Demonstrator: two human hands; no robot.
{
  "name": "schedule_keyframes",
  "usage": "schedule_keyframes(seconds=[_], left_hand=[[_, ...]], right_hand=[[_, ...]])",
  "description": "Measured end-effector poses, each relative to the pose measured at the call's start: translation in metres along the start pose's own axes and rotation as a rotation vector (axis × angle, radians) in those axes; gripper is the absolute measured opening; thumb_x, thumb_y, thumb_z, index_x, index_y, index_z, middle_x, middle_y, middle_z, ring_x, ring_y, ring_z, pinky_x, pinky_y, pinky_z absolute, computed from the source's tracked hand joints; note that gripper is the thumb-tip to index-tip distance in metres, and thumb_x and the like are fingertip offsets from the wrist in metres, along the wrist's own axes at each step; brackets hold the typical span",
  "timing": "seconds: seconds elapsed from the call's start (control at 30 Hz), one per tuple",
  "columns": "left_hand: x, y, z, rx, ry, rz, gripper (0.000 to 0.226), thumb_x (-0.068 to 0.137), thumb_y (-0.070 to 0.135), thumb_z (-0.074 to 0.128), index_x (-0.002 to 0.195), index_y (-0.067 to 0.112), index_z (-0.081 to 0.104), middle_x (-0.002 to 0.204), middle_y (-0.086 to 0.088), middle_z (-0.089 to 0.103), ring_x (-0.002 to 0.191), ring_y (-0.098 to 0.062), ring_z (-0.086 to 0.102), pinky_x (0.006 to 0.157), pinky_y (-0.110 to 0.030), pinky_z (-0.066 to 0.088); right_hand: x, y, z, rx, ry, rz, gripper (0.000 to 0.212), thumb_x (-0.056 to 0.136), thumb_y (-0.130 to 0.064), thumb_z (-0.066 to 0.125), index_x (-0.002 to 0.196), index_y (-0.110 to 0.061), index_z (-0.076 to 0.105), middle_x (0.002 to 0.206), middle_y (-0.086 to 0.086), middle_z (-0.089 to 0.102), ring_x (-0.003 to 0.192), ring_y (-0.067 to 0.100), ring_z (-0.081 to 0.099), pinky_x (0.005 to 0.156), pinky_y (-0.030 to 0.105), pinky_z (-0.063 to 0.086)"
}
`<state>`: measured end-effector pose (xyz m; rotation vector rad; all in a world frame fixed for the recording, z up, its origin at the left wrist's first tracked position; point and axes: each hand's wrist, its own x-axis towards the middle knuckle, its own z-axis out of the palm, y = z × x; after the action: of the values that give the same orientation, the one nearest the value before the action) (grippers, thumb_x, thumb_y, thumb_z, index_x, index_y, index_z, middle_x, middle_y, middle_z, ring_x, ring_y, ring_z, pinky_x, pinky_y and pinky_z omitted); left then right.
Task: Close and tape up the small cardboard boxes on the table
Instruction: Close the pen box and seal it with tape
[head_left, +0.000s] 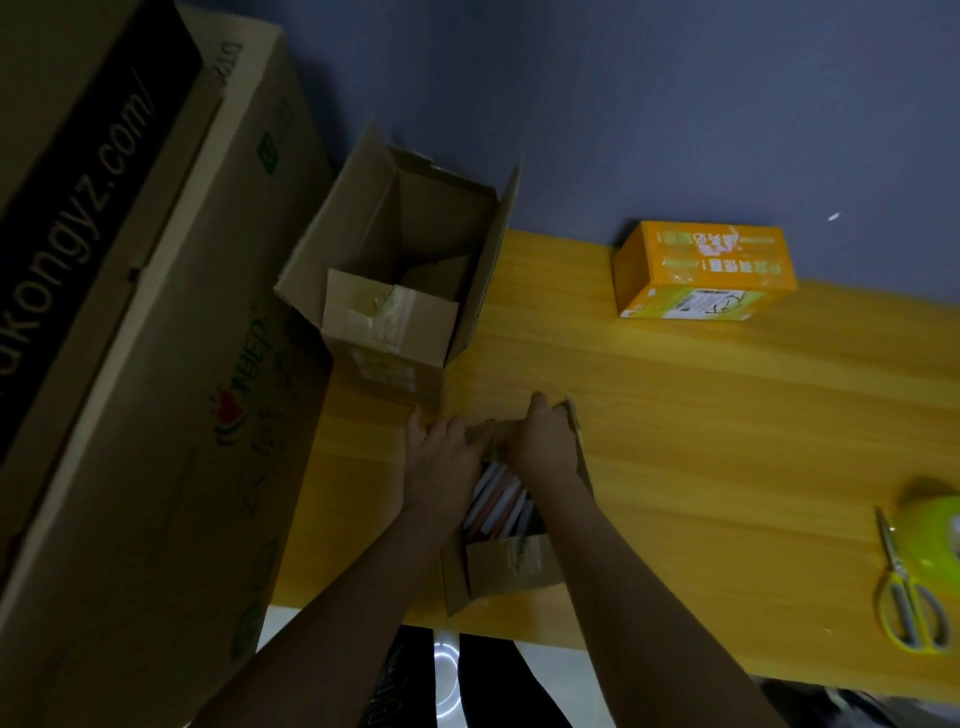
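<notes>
- One very large brown corrugated cardboard carton (130, 338) with printed lettering fills the left of the frame.
- One tall brown cardboard box (395, 280), upper centre-left, stands with flaps up and old tape on its near flap.
- One small brown cardboard box (511, 540), lower centre on the yellow wood-grain table (727, 415), holds upright flat items in white and reddish tones.
- Left hand (441, 462) and right hand (543, 441) press the box's far flaps with fingers laid over them, fairly straight.
- One closed orange printed carton (704, 270) sits upper right.
- One pair of yellow-handled scissors (906, 592) lies at the right edge, beside one lime-green rounded object (935, 525).
</notes>
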<state>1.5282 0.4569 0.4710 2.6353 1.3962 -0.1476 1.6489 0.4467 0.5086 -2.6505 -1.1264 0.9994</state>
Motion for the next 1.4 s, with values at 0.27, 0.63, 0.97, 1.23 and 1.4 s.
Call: schedule_keyframes(seconds=[0.27, 0.63, 0.97, 1.23, 1.4], left_hand=[[0.002, 0.003, 0.000, 0.025, 0.017, -0.003, 0.034, 0.095, 0.037, 0.048, 0.128, 0.044, 0.053, 0.104, 0.003, 0.057, 0.106, -0.019, 0.052, 0.113, -0.049, 0.012], [0.003, 0.009, -0.006, -0.020, -0.095, 0.033, 0.047, 0.097, 0.031, 0.043, 0.143, 0.038, 0.035, 0.120, -0.002, 0.045, 0.120, -0.022, 0.040, 0.112, -0.048, -0.006], [0.005, 0.002, -0.003, -0.032, -0.082, 0.048, 0.048, 0.098, 0.027, 0.039, 0.144, 0.042, 0.032, 0.120, -0.004, 0.045, 0.120, -0.023, 0.039, 0.111, -0.049, -0.003], [0.003, -0.004, -0.002, -0.009, -0.027, 0.075, 0.048, 0.098, 0.028, 0.036, 0.142, 0.048, 0.033, 0.115, 0.000, 0.047, 0.114, -0.020, 0.041, 0.107, -0.044, 0.002], [0.007, -0.009, 0.001, -0.050, -0.017, 0.141, 0.053, 0.094, 0.016, 0.044, 0.140, 0.042, 0.041, 0.114, -0.002, 0.049, 0.110, -0.025, 0.043, 0.106, -0.041, 0.013]], right_hand=[[-0.004, -0.002, -0.001, -0.107, -0.019, -0.006, 0.047, 0.096, -0.018, 0.053, 0.135, -0.005, 0.030, 0.147, 0.028, 0.018, 0.105, 0.034, 0.059, 0.071, 0.029, 0.043], [-0.024, 0.019, -0.017, -0.082, -0.138, -0.075, 0.056, 0.094, -0.011, 0.055, 0.142, -0.007, 0.026, 0.144, 0.025, 0.018, 0.110, 0.041, 0.051, 0.083, 0.044, 0.055], [-0.023, 0.068, -0.006, -0.461, 0.217, -0.562, 0.044, 0.085, -0.016, 0.065, 0.126, -0.004, 0.057, 0.129, 0.017, 0.054, 0.117, 0.036, 0.052, 0.090, 0.039, 0.044], [0.000, 0.063, -0.004, -0.506, 0.297, -0.860, 0.042, 0.061, -0.018, 0.089, 0.100, -0.013, 0.076, 0.096, 0.003, 0.074, 0.080, 0.023, 0.069, 0.077, 0.030, 0.052], [0.001, 0.063, -0.006, -0.410, 0.303, -0.868, 0.042, 0.057, -0.012, 0.089, 0.097, -0.013, 0.077, 0.091, 0.004, 0.075, 0.071, 0.023, 0.070, 0.066, 0.029, 0.054]])
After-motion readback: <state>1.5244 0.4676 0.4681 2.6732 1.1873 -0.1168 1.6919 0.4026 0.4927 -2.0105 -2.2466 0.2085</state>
